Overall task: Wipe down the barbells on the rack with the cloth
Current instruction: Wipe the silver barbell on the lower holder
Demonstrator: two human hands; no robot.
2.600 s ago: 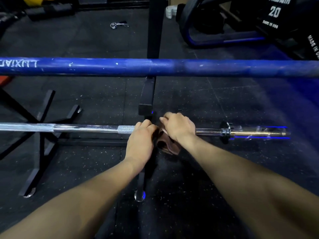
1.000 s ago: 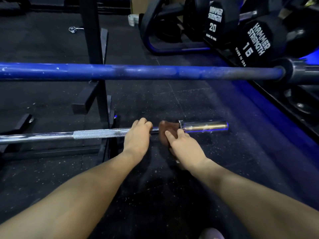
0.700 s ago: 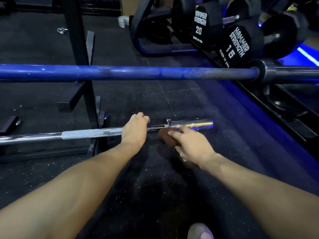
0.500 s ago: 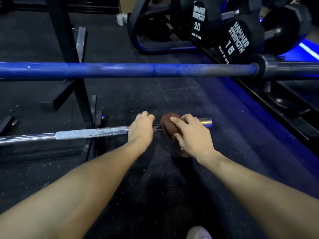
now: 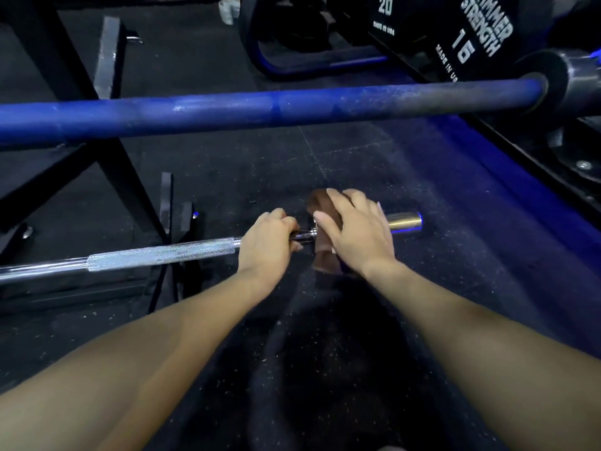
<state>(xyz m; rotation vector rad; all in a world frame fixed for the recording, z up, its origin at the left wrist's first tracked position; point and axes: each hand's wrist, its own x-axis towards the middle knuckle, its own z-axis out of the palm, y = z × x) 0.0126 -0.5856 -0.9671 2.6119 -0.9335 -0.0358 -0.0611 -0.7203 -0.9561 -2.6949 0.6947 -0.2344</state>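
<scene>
Low in front of the person lies the chrome barbell (image 5: 162,255), a slim shiny bar with a rough knurled band and a thicker polished sleeve at its right end. Its long axis runs left to right, climbing slightly toward the right, and the sleeve tip points right with a blue glint under it. The left hand (image 5: 265,247) curls round the smooth shaft just left of the collar, knuckles up, gripping it. Right beside it, the right hand (image 5: 356,232) grips a brown cloth (image 5: 325,245) wrapped over the bar at the collar, fingers spread and curved over the top; a loose tail of cloth hangs below the bar. The collar and the inner part of the sleeve are hidden under cloth and hand.

Above the chrome barbell, nearer the camera's top, the blue barbell (image 5: 260,109) crosses the whole view, same left-to-right line, its paint scuffed and dusty, ending at a dark collar on the right; its left end is cut off by the edge. Behind the chrome barbell to the left stand the black legs of the rack (image 5: 107,151). Beyond the blue barbell sit black dumbbells (image 5: 471,30) marked 20 and 16, only partly in view. Speckled black floor (image 5: 325,369) below; the chrome barbell's left end also runs out of view.
</scene>
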